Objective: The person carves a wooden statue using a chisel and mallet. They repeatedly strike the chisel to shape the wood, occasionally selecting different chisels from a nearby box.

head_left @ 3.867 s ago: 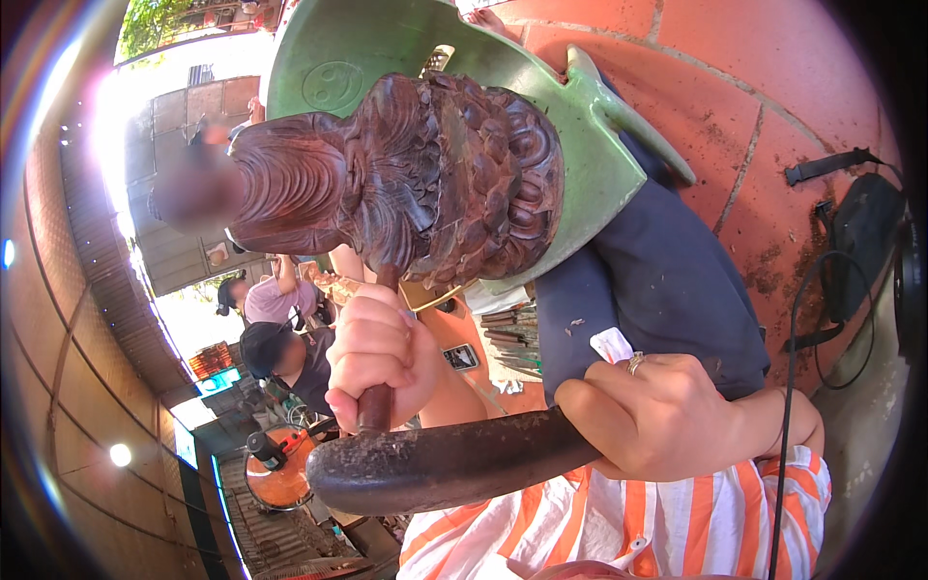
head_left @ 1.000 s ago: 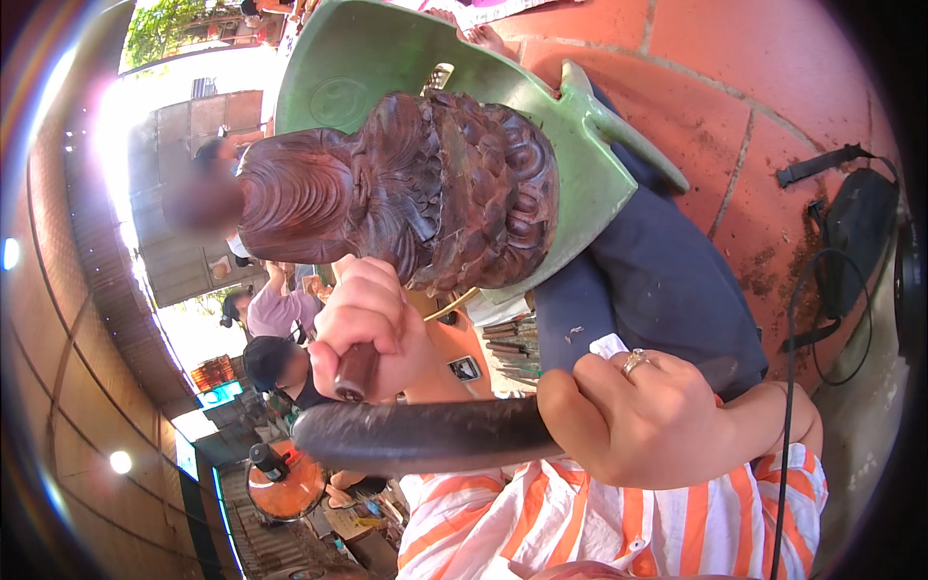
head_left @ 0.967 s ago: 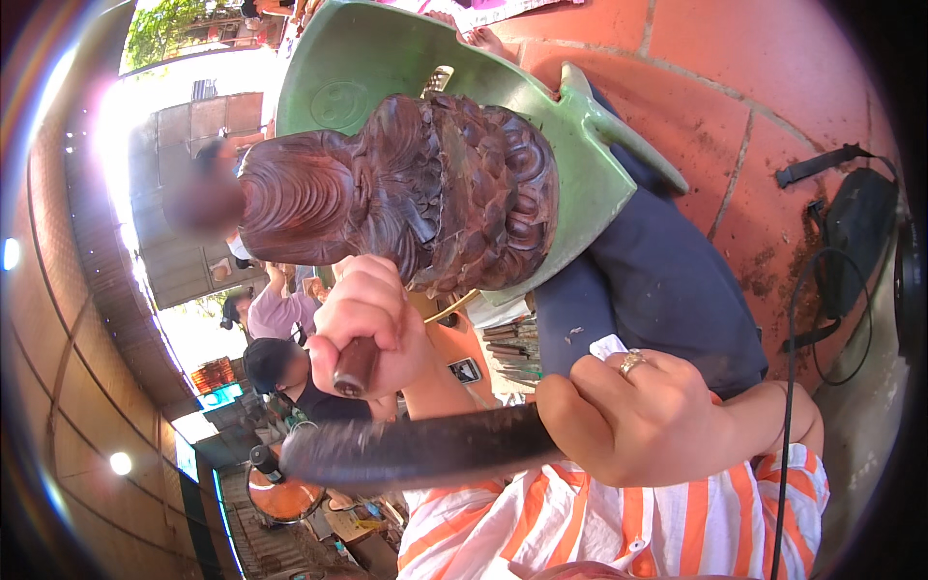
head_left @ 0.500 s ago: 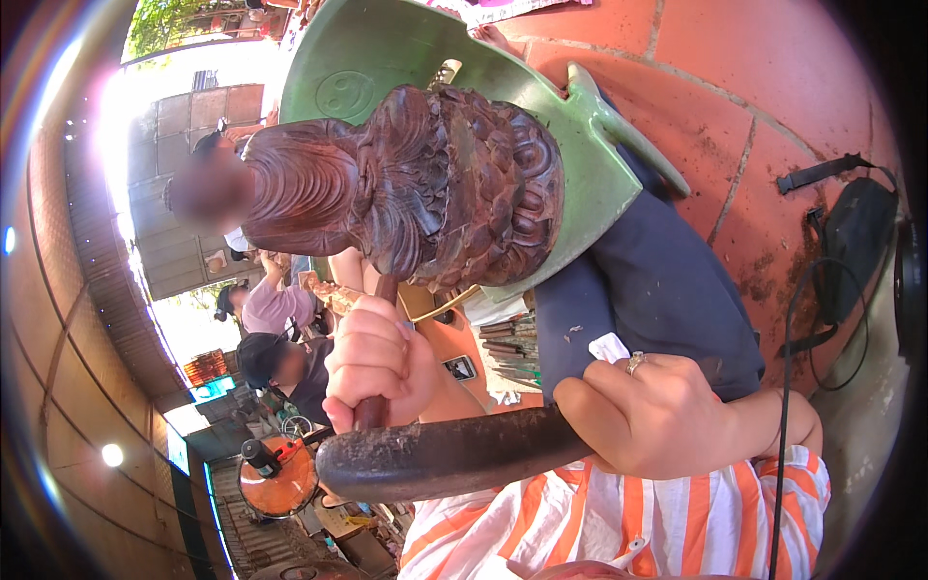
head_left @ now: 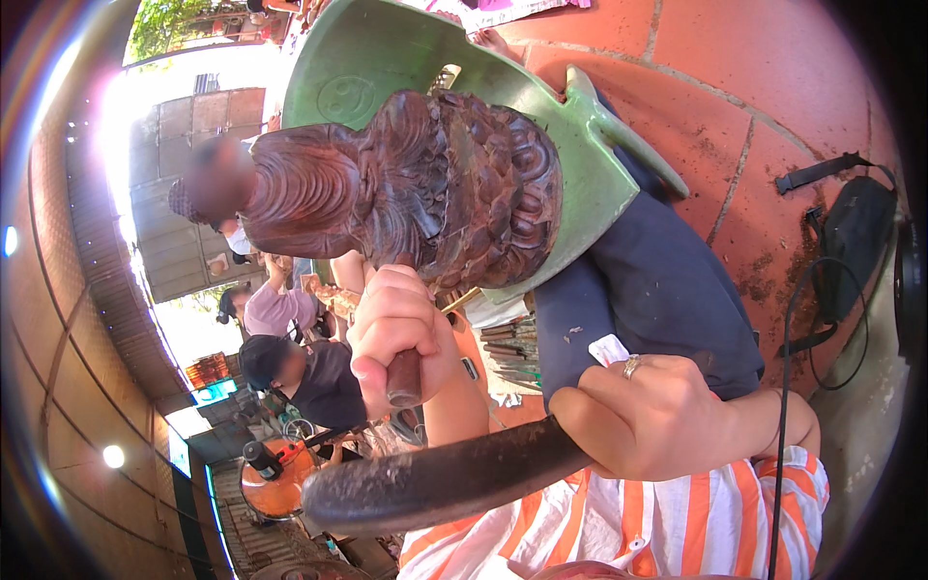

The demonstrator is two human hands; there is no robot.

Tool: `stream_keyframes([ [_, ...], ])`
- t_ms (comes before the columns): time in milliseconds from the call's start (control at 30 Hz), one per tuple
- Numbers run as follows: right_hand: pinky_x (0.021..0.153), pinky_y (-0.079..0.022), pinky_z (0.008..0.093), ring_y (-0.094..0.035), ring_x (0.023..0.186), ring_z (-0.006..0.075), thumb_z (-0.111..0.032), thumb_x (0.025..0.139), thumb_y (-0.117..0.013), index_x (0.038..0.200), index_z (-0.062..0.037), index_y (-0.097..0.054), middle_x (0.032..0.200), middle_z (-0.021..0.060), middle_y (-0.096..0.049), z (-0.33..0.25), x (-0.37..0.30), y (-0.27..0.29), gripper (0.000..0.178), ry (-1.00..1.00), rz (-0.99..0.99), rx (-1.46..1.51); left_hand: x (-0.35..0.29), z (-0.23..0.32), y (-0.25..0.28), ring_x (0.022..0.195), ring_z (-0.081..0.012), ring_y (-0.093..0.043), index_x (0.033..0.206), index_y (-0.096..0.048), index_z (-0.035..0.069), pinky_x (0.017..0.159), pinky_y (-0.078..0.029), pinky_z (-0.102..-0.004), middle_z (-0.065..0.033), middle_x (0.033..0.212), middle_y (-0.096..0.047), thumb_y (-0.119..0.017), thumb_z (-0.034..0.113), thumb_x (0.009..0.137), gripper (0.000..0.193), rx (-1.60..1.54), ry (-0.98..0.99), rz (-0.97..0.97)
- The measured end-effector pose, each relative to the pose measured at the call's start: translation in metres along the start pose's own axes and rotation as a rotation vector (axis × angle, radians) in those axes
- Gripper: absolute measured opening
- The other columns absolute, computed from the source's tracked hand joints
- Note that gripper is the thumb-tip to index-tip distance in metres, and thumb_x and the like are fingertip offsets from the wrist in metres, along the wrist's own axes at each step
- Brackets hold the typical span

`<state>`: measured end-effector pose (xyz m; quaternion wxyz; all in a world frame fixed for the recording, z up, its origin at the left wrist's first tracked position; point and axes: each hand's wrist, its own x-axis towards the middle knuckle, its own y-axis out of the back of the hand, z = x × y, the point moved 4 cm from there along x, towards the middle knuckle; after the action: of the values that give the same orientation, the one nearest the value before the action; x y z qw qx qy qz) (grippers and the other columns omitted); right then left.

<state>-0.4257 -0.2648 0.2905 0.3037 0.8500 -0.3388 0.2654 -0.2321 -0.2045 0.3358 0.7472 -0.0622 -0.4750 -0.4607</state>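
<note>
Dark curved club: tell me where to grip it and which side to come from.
Probably best at the picture-right end of the club, coming from the right, where the right hand wraps it: it looks narrower there, and its thick, rounded head points left.

Around me the red floor tiles (head_left: 715, 106) run with pale seams, dark crumbs strewn over some. A green plastic chair (head_left: 411, 48) has a round smiling face moulded into its back. Beyond it, white daylight glares by a grey panelled wall (head_left: 159, 213) and green leaves (head_left: 166, 24). Under the ribbed roof (head_left: 101, 290), a round lamp (head_left: 114, 456) glows.
</note>
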Motion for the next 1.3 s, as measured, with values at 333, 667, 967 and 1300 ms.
stream_keyframes([
  [333, 0.037, -0.037, 0.0238, -0.042, 0.039, 0.0088, -0.008, 0.068, -0.061, 0.078, -0.0068, -0.051, 0.059, -0.0005, -0.035, 0.008, -0.006, -0.005, 0.014, -0.093, 0.038, -0.164, 0.005, -0.006, 0.011, 0.048, -0.0212, -0.037, 0.054, -0.045, 0.005, 0.052, -0.032, -0.0348, -0.0086, 0.05, -0.043, -0.031, 0.036, 0.096, 0.054, -0.098, 0.078, 0.009],
  [667, 0.037, -0.038, 0.0253, -0.045, 0.04, 0.0099, -0.009, 0.064, -0.061, 0.077, -0.0067, -0.052, 0.059, 0.0007, -0.036, -0.005, -0.021, -0.021, 0.015, -0.013, -0.128, 0.017, -0.073, 0.053, 0.051, 0.044, -0.0154, -0.039, 0.06, -0.04, 0.009, 0.043, -0.031, -0.0337, -0.0034, 0.052, -0.041, -0.048, 0.02, 0.089, 0.032, -0.36, -0.122, -0.014],
  [967, 0.049, -0.046, 0.0343, -0.059, 0.055, 0.0239, -0.018, 0.063, -0.076, 0.092, -0.0045, -0.058, 0.07, 0.007, -0.055, 0.003, -0.036, -0.024, 0.037, -0.062, -0.184, 0.123, -0.055, 0.104, 0.047, 0.036, -0.0168, -0.046, 0.068, -0.052, -0.002, 0.035, -0.032, -0.0266, -0.0084, 0.047, -0.05, -0.033, 0.066, 0.094, 0.075, -0.457, -0.033, -0.02],
  [1300, 0.063, -0.045, 0.0246, -0.054, 0.068, 0.0069, -0.009, 0.073, -0.079, 0.098, 0.0009, -0.056, 0.075, 0.0042, -0.063, 0.013, -0.065, -0.016, 0.035, -0.651, 0.075, 0.295, -0.048, 0.148, -0.003, 0.041, -0.011, -0.045, 0.102, -0.061, 0.005, 0.038, -0.033, -0.0241, -0.0165, 0.071, -0.059, -0.036, 0.061, 0.094, 0.062, -1.212, 0.041, -0.351],
])
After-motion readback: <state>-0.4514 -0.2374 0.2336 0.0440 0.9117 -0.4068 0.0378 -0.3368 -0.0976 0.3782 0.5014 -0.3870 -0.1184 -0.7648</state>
